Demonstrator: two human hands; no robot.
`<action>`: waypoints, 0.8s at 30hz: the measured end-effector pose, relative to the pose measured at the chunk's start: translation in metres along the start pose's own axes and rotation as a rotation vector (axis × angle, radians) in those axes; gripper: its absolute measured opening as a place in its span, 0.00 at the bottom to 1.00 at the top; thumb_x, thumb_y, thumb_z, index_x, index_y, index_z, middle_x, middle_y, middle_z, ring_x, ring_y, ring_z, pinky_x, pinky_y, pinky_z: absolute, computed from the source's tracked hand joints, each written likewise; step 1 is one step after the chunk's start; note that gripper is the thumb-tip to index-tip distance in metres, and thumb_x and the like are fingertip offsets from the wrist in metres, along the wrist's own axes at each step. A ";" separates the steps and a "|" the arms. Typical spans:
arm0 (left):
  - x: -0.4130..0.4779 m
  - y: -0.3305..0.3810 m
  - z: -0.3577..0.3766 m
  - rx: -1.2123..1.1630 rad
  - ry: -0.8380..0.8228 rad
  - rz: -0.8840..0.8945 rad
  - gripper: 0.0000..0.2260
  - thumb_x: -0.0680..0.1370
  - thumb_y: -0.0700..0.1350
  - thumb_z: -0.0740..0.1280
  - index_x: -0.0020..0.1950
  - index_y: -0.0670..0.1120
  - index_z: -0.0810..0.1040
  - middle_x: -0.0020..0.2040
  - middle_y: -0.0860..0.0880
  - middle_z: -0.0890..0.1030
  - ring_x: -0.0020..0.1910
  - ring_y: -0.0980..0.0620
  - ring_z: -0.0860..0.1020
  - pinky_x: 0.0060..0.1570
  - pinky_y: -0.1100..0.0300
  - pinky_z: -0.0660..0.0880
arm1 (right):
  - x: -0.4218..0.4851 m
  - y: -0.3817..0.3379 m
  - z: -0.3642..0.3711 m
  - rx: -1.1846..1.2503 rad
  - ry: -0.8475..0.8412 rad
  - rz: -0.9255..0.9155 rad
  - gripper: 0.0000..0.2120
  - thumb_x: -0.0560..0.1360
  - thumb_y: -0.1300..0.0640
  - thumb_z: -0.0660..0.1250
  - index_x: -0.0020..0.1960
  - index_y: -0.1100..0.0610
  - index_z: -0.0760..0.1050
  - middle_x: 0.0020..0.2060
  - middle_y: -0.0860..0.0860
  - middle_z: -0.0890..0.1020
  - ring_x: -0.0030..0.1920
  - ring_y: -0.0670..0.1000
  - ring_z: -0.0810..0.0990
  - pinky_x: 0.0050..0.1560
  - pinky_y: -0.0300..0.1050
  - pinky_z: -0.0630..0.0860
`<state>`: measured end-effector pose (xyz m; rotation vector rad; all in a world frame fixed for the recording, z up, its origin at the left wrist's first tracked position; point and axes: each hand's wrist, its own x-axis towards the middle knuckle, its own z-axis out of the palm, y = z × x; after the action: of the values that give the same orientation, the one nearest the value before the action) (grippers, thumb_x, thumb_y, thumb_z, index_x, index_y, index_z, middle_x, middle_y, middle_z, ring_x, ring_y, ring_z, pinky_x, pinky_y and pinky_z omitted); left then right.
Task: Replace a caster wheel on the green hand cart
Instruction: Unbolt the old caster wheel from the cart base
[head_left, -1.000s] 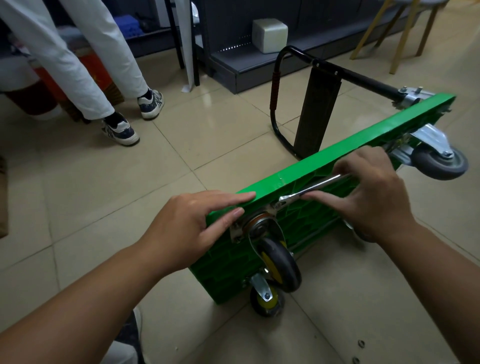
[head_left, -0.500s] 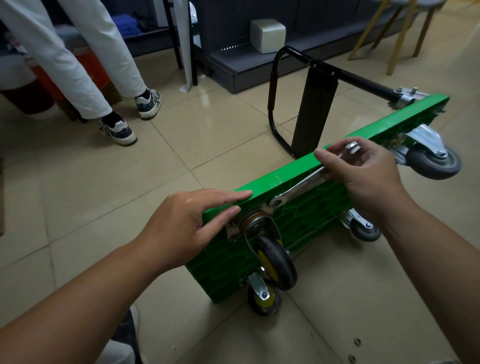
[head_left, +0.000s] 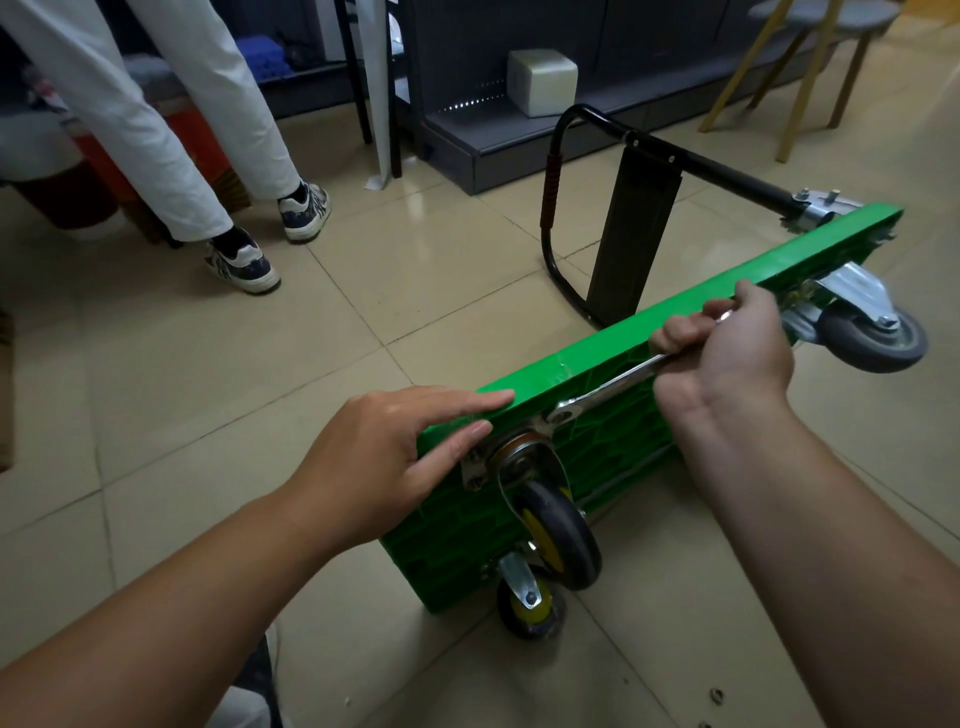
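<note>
Nuts are lying loose on the tile at near right, so I'm guessing some hardware is already off. The green hand cart is sitting tipped up on its long edge, ribbed underside facing right, with a small yellow-hub caster down at the floor and the bigger black caster wheel just above it, mounted at the near top corner. The left hand is lying flat along the cart's top edge, right beside that wheel's mounting plate, fingers straight and close together, bracing it. The wrench is sitting with its ring end on a fastener at the plate's far corner, and the right hand is wrapping the far end of it, fingers curled tight. Loosening or tightening, can't tell. Either way the wheel isn't off, the plate bolts are looking like the job left, and no spare caster is showing. Farther along, a grey caster is hanging off the far corner, the black handle is lying on the floor, and somebody in white trousers is standing far left.
</note>
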<state>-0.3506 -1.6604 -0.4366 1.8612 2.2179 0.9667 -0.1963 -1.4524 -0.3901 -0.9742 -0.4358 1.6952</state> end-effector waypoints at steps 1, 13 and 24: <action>0.000 0.000 0.000 0.002 -0.001 -0.002 0.16 0.82 0.59 0.65 0.70 0.63 0.79 0.63 0.60 0.83 0.60 0.63 0.81 0.55 0.68 0.78 | 0.001 0.002 0.001 -0.008 0.010 -0.011 0.16 0.82 0.53 0.60 0.38 0.55 0.65 0.21 0.46 0.62 0.21 0.46 0.62 0.25 0.39 0.61; 0.002 -0.006 0.004 -0.021 0.038 0.038 0.17 0.82 0.57 0.64 0.70 0.60 0.79 0.61 0.56 0.85 0.54 0.58 0.85 0.52 0.54 0.84 | -0.004 0.010 0.008 -0.094 0.029 -0.157 0.16 0.82 0.60 0.57 0.35 0.53 0.60 0.21 0.45 0.60 0.21 0.46 0.58 0.24 0.40 0.54; 0.002 -0.006 0.005 -0.010 0.059 0.049 0.17 0.82 0.56 0.65 0.70 0.60 0.80 0.59 0.56 0.86 0.52 0.55 0.86 0.49 0.52 0.84 | -0.004 0.014 0.015 -0.154 0.016 -0.215 0.16 0.81 0.62 0.55 0.35 0.53 0.60 0.20 0.45 0.60 0.20 0.45 0.57 0.24 0.39 0.54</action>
<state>-0.3538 -1.6572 -0.4434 1.9162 2.2047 1.0521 -0.2162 -1.4578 -0.3895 -1.0136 -0.6447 1.4756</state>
